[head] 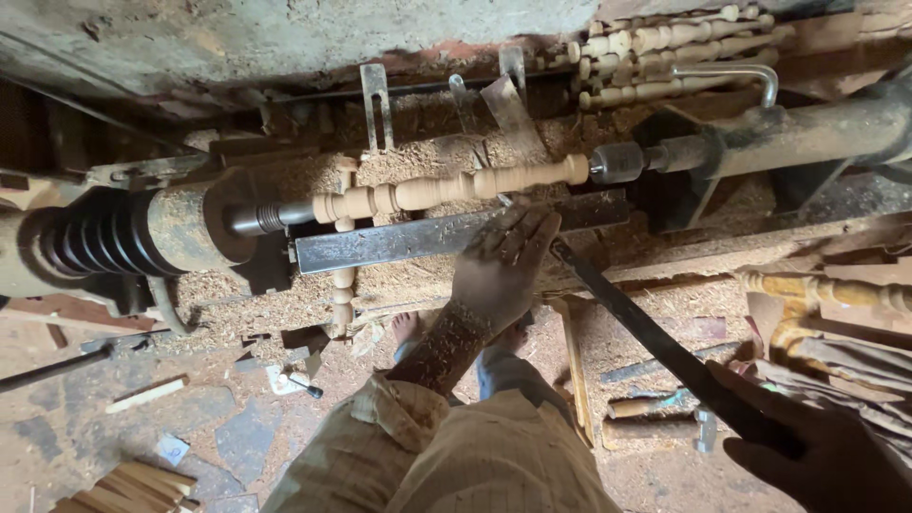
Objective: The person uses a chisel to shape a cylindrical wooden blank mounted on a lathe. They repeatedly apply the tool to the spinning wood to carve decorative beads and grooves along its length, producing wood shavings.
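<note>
Spindle (446,190) on lathe, mid-frame, mostly shaped, right end plain | left hand (499,266) flat on tool rest (399,239) | right hand (807,446) clamped on long chisel (646,328)

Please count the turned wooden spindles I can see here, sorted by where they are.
Mounted on the lathe: 1, the spindle on the lathe, with the left hand on the tool rest and the right hand holding the long chisel.
Stacked behind the lathe: about 4, the stacked spindles.
Lying at right: 1, the yellowish spindle.
Standing under the rest: 1, the upright spindle.
Total: about 7
</note>
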